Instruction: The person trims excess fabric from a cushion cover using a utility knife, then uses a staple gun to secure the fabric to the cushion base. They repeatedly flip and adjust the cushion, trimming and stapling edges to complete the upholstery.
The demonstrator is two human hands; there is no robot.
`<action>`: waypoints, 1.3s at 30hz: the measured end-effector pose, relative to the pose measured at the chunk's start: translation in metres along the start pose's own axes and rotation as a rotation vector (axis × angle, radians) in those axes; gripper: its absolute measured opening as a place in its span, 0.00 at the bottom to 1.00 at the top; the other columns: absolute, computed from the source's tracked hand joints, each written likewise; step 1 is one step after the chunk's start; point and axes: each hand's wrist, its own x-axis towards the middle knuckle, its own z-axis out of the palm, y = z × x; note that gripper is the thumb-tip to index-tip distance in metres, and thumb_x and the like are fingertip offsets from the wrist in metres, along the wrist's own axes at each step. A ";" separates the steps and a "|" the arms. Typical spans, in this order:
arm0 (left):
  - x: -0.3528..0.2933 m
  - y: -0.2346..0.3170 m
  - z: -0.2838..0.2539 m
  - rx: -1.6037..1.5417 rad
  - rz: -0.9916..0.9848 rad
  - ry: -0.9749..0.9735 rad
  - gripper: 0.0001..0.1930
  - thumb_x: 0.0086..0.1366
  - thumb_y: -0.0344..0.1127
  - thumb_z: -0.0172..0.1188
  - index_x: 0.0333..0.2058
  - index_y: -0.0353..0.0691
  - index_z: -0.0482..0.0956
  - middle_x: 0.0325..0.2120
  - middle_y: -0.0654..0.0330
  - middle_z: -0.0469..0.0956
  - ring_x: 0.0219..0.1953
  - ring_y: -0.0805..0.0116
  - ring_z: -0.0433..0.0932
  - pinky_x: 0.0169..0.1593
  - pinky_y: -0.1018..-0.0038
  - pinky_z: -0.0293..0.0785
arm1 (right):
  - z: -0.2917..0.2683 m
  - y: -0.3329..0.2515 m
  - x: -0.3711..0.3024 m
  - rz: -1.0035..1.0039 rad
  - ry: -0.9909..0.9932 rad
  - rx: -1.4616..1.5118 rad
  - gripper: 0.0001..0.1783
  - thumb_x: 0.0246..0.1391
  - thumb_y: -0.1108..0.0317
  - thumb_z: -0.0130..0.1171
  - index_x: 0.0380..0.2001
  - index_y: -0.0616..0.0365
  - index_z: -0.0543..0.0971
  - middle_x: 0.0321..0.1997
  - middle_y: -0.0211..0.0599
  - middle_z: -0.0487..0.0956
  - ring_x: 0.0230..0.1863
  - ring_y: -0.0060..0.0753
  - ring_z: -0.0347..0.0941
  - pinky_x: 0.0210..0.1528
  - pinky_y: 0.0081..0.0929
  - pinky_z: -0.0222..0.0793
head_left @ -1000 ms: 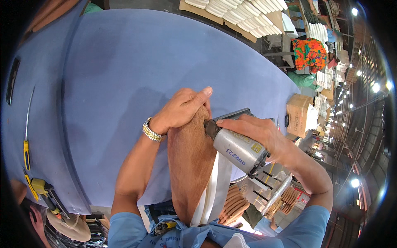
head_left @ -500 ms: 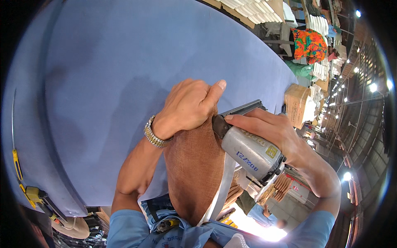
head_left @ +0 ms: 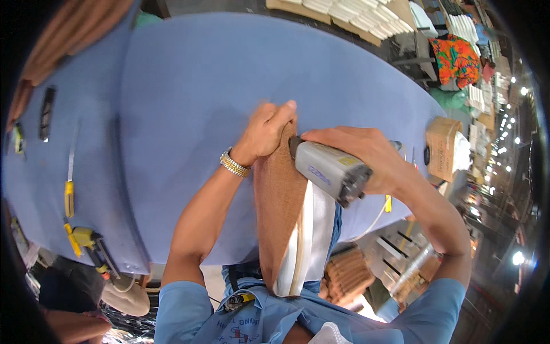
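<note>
A brown fabric-covered seat piece (head_left: 279,195) stands on edge against my body, its pale underside (head_left: 318,229) turned to the right. Its far end is gripped by my left hand (head_left: 264,133), with the thumb up and the fingers curled over the fabric. My right hand (head_left: 366,150) is wrapped round a grey staple gun (head_left: 323,166). The gun's nose meets the edge of the piece just right of my left hand. The fingers under the gun are partly hidden.
A blue padded table (head_left: 189,69) spans the view. At left lie a yellow-handled tool (head_left: 69,198) and a yellow-black tool (head_left: 86,236). A cardboard box (head_left: 442,146) sits at the right end. Beyond are white stacks (head_left: 366,17) and a person in orange (head_left: 456,62).
The view has shifted, showing more of the table's left side. The brown piece has turned, so more of its pale underside shows. The staple gun stays at its edge, at a different angle.
</note>
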 end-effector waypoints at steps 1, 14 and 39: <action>0.000 -0.001 -0.001 0.000 0.011 0.002 0.33 0.76 0.54 0.46 0.18 0.31 0.77 0.14 0.58 0.73 0.21 0.66 0.70 0.32 0.67 0.69 | 0.003 0.003 0.000 -0.045 0.043 -0.027 0.52 0.29 0.58 0.80 0.64 0.49 0.72 0.48 0.41 0.82 0.49 0.52 0.80 0.48 0.44 0.77; -0.016 0.006 0.005 -0.480 -0.254 0.338 0.27 0.74 0.52 0.46 0.30 0.32 0.83 0.31 0.51 0.84 0.35 0.63 0.80 0.44 0.67 0.78 | 0.176 0.127 -0.142 0.526 0.653 -0.105 0.36 0.50 0.68 0.71 0.64 0.53 0.76 0.56 0.47 0.81 0.56 0.53 0.78 0.59 0.40 0.73; -0.257 0.211 0.098 0.247 0.371 0.115 0.49 0.71 0.45 0.62 0.75 0.27 0.38 0.72 0.40 0.56 0.73 0.54 0.58 0.74 0.63 0.57 | 0.066 -0.173 -0.021 -0.225 1.402 0.960 0.31 0.78 0.48 0.34 0.53 0.63 0.80 0.55 0.42 0.81 0.55 0.34 0.75 0.65 0.32 0.66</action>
